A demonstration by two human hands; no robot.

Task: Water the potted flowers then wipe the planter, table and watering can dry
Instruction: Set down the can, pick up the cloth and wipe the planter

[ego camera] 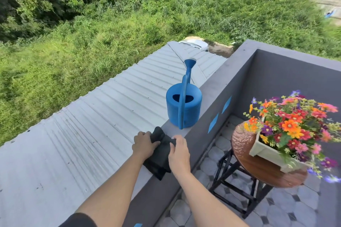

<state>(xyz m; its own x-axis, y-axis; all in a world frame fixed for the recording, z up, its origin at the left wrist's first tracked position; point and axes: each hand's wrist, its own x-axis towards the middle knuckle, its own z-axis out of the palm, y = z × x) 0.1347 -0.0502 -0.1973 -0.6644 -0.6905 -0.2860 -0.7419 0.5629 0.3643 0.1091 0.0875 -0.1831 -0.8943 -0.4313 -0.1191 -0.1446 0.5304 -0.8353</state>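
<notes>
Item: black cloth (160,155) on ledge (208,88), near watering can (183,106) (upright); I see left hand (144,144) and right hand (179,153) pinching its edges.

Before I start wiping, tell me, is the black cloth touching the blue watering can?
Apart. The head view shows bare grey ledge between the black cloth and the blue watering can.

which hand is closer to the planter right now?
Right. The right hand rests on the black cloth on the ledge, on the side facing the planter. The left hand holds the cloth's other side, further from it.
</notes>
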